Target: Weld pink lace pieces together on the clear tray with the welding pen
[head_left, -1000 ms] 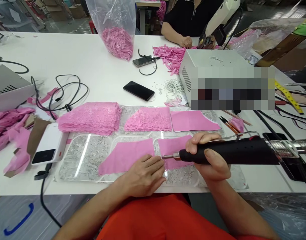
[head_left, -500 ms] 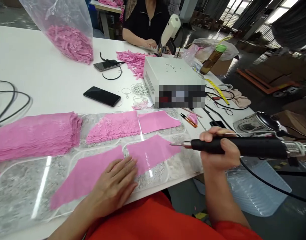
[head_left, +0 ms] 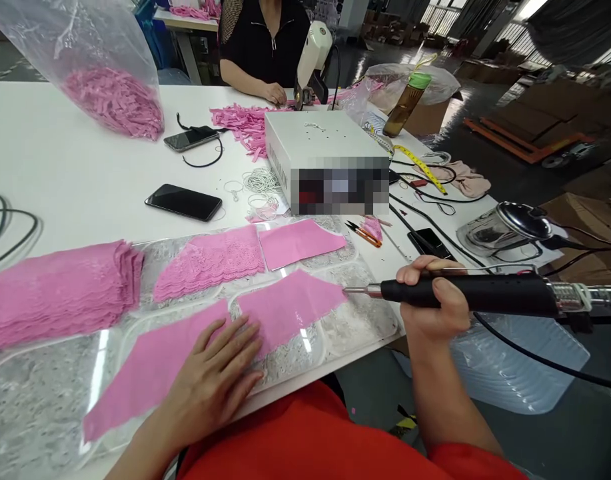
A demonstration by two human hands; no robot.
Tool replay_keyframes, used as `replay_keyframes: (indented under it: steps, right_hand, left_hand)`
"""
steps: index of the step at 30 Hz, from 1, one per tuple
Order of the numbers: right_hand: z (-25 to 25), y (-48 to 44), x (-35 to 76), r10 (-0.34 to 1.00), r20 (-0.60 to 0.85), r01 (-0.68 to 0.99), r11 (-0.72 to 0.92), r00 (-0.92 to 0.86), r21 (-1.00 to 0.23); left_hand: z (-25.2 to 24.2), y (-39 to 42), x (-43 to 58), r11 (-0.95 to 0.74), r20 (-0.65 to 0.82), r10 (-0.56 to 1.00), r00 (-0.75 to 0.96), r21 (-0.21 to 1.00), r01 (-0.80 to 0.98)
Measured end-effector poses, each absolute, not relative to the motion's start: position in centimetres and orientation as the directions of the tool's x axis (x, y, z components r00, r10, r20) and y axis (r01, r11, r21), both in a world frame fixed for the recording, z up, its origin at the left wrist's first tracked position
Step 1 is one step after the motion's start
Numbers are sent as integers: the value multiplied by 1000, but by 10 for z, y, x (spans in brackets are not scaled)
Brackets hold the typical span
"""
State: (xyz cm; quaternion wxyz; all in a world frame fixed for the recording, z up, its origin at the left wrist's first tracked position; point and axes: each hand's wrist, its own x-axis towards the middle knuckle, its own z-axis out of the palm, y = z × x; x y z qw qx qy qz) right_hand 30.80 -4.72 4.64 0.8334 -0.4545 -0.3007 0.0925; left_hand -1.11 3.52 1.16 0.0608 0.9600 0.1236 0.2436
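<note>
My left hand (head_left: 218, 370) lies flat with fingers spread over two pink cloth pieces, where their ends meet. One is the left cloth piece (head_left: 155, 360); the other is the right cloth piece (head_left: 295, 303). In my right hand (head_left: 438, 300) is a black corded handpiece (head_left: 490, 293) with a thin metal tip, held level. That tip is at the right corner of the right cloth piece; whether it touches I cannot tell. Behind lie a lace-patterned pink stack (head_left: 212, 263) and a plain pink piece (head_left: 302, 241). A thick pink cloth stack (head_left: 60, 290) sits at the left.
A grey metal box (head_left: 330, 137) stands mid-table, with a black phone (head_left: 184, 202) to its left. Orange-handled snips (head_left: 365, 233), a metal cup (head_left: 505, 227) and cables lie rightward. A bag of pink scraps (head_left: 112, 100) stands far left. Another person sits across the table.
The view has swung slightly right, so the table's things appear further left. The handpiece tip has shifted right across the cloth to its corner. My left hand stays on the pieces.
</note>
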Motion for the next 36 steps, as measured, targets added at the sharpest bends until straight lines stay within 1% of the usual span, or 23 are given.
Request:
replay_keyframes:
  steps: [13,24,30,34,36]
  right_hand:
    - [47,-47,308,434,419,149,531,797,-834]
    - [48,-48,310,450,409,120,543,794,-831]
    - [46,-49,309,453,423,138,537,785,-832]
    - [52,-50,304,450,350,95,497,822,-862]
    - [55,-50,302,403,320,88,497,858,-863]
  left_hand:
    - [10,36,-12,-963,437,264,860,172,209]
    - [12,34,-12,-956,440,289,850,182,230]
    - [13,33,-12,-955,426,290,857,180,234]
    - [14,28,-12,-935,411,345,843,231,270]
    - [16,24,-13,-933,410,351,842,229,277]
